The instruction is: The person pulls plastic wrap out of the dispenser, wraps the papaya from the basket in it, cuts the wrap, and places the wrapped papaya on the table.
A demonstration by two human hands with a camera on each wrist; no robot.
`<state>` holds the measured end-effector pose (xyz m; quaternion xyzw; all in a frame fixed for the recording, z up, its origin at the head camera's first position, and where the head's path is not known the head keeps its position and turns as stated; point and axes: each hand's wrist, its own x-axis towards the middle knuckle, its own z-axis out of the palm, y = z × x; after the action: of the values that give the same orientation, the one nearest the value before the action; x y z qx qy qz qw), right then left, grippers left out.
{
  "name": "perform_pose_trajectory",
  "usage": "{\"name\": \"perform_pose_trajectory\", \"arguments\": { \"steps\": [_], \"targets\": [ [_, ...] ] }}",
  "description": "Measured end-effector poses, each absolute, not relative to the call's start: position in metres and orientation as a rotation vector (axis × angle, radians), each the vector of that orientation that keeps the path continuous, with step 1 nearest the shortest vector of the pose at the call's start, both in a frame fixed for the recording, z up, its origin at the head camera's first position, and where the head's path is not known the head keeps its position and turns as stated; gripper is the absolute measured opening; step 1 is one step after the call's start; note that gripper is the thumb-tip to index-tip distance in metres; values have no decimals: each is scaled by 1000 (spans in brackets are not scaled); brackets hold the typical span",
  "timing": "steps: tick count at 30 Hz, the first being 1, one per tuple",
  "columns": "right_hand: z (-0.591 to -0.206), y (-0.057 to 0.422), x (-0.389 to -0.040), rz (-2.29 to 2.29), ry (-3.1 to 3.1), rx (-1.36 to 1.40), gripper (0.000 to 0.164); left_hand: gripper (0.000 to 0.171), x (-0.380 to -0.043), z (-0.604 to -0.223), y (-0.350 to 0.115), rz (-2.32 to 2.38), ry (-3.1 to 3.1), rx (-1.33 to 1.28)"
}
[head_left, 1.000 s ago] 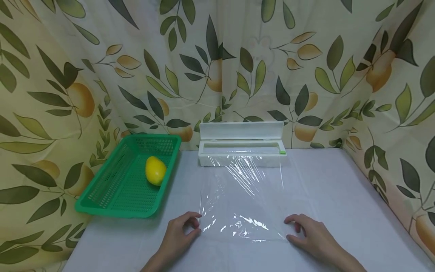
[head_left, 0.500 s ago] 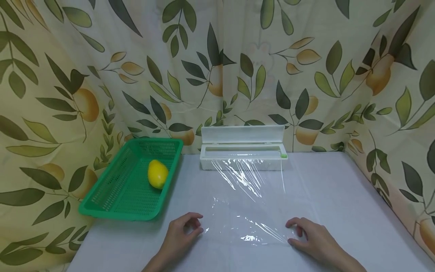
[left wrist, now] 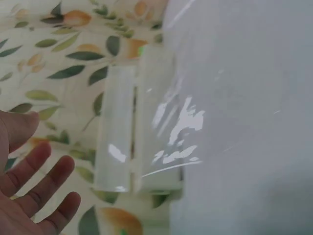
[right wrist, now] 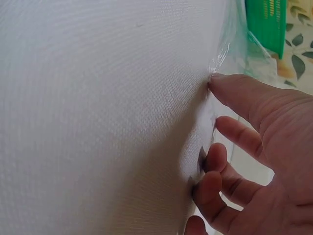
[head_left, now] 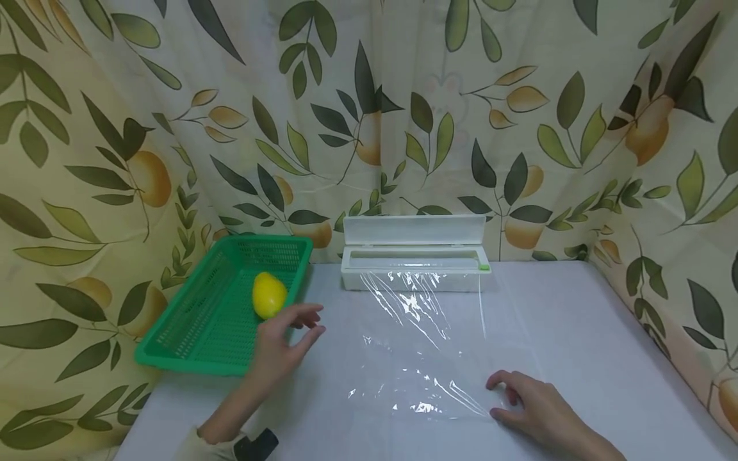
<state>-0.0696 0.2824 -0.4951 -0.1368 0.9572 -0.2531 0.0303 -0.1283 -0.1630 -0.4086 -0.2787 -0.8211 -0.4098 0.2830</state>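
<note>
A sheet of cling film [head_left: 415, 358] stretches from a white cling film dispenser [head_left: 415, 280] over the white tabletop. My right hand [head_left: 533, 404] rests at the film's near right corner. In the right wrist view its thumb [right wrist: 239, 90] presses the film's edge on the table, and the other fingers stay apart from it, loosely bent against the surface. My left hand [head_left: 282, 342] holds nothing and hovers by the right side of a green basket [head_left: 202, 362]. Inside that basket lies a yellow lemon-like fruit [head_left: 269, 296]. The left wrist view shows the left fingers [left wrist: 54, 178] spread.
The dispenser's lid [head_left: 414, 230] stands raised at the back, and a small green cutter slider [head_left: 483, 267] sits at its right end. Leaf-patterned curtains [head_left: 438, 128] enclose the table [head_left: 565, 320] at the back and sides.
My left hand has left the film's near left corner and moved up and left toward the basket. The right hand stays at its corner. The view has tilted slightly.
</note>
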Motion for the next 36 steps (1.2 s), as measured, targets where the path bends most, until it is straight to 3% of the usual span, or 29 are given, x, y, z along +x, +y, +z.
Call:
{"name": "perform_pose_trajectory", "arguments": {
  "steps": [6,14,18,27,36],
  "targets": [
    [-497,280,-70,-720,3012,-398,41,30,-165,-378,-188,-1120,-2177,-626],
    [-495,276,-74,-686,2963,-256,43,30,-211,-368,-216,-1060,-2370,-332],
    [-494,274,-74,-738,2944,-270,42,40,-233,-373,-230,-964,-2549,-188],
    [-493,275,-76,-743,2955,-319,42,80,-264,-390,-250,-787,-3059,74],
    [-495,275,-77,-764,2933,-308,43,94,-267,-399,-258,-978,-3243,172]
  ]
}}
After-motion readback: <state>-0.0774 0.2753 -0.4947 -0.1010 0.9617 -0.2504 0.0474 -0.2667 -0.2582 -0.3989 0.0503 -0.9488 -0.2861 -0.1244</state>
